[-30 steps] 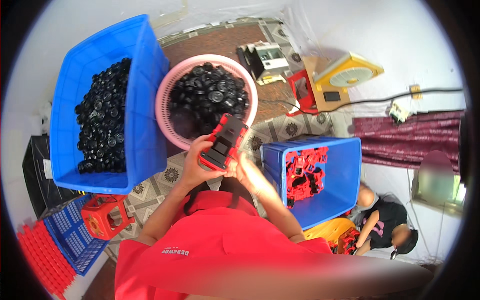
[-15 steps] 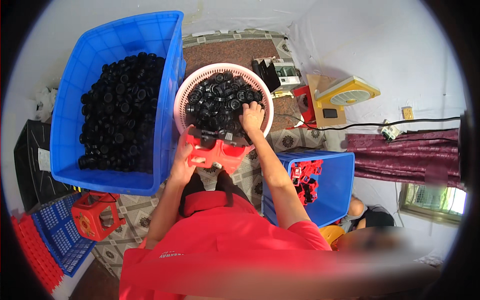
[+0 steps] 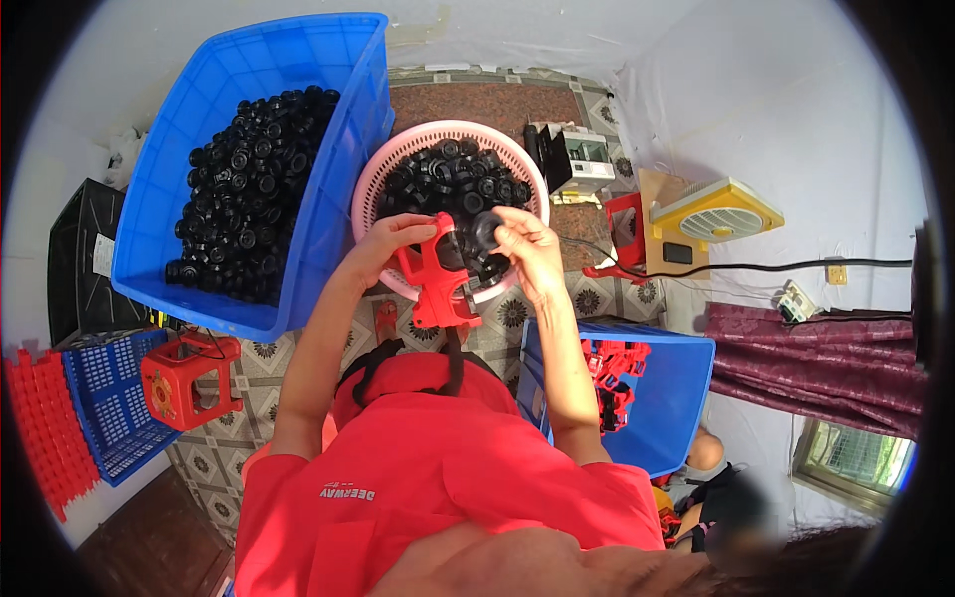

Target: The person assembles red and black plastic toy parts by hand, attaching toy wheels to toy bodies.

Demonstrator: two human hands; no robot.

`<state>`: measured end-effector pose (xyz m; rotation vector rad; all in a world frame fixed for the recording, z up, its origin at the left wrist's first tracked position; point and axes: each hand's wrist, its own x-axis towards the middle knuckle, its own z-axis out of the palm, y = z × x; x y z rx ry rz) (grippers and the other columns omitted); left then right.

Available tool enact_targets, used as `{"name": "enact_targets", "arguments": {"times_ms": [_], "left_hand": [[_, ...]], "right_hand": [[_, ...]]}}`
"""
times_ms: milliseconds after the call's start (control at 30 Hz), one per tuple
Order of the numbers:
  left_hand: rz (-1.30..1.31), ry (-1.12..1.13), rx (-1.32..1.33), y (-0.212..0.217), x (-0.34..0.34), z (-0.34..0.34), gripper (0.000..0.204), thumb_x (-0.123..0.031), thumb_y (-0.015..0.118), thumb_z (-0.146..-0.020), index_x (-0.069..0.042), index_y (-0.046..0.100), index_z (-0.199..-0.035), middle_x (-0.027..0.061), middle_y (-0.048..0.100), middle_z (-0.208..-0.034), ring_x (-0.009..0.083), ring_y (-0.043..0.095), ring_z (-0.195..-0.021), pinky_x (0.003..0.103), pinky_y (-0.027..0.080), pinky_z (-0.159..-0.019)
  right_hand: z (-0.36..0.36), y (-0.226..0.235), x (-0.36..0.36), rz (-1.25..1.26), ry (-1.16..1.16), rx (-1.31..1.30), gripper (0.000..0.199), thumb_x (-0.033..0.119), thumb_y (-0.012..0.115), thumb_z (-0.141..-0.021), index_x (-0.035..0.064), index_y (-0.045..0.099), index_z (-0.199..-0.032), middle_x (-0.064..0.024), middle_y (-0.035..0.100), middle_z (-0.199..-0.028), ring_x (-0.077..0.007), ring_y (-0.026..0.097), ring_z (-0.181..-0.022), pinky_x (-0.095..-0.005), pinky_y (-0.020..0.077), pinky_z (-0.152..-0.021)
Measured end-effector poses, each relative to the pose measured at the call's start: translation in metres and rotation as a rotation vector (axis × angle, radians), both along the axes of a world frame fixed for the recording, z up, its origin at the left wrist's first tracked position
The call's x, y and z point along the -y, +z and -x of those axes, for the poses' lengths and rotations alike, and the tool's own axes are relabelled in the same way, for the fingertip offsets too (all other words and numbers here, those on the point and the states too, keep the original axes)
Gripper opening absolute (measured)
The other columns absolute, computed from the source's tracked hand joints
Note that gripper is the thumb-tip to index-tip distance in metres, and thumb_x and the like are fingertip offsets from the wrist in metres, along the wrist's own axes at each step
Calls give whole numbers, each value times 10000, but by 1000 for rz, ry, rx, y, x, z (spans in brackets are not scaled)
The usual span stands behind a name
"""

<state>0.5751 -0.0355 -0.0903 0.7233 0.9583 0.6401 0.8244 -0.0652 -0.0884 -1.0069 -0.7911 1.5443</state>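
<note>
My left hand (image 3: 390,245) grips the upper left end of a red plastic frame (image 3: 435,284) with openings in it, held tilted over the near rim of a pink basket (image 3: 365,204). In my right hand (image 3: 529,255), thumb and fingers pinch a round black wheel-like part (image 3: 486,230), close beside the frame's right side. A dark piece sits at the frame's upper right; how it is attached I cannot tell. Beneath both hands, the basket holds a heap of similar black round parts (image 3: 438,174).
At left stands a large blue bin (image 3: 343,189) of black round parts. A smaller blue bin (image 3: 665,398) at right holds red frames with black pieces. Also around are a red stool (image 3: 189,378), a yellow-and-white fan (image 3: 716,211), a black cable (image 3: 796,265) and another person (image 3: 706,453) at lower right.
My right hand has come up out of the heap with a black round part and moved toward the frame. The red frame has been turned from lying sideways to more upright. The view has shifted slightly.
</note>
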Motion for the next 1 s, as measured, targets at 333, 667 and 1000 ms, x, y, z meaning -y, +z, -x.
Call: {"name": "enact_targets", "arguments": {"times_ms": [333,667,1000], "left_hand": [[-8,-223,-103,-17,-2,-14,399,-262,727,-851,2,653,-1141,52,690,-1010,110,651,-900,257,519,-815],[181,365,198,-46,116,-26,896,-261,734,-872,-200,129,-1529,91,532,-1301,231,567,-1119,429,493,-899],[-35,477,68,-22,109,-41,970,-99,813,-747,-90,180,-1482,115,429,-1386,223,497,-1232,370,443,-1021]], "right_hand": [[6,-8,37,-191,206,846,363,70,722,-823,31,630,-1172,-49,631,-1109,-100,567,-1049,-246,474,-861],[26,-45,82,157,164,-46,657,71,636,-839,56,389,-1447,-94,523,-1277,-200,501,-1180,-325,369,-1043],[39,-27,52,73,331,-89,906,38,651,-768,103,189,-1545,-134,364,-1438,-237,445,-1251,-335,351,-1062]]}}
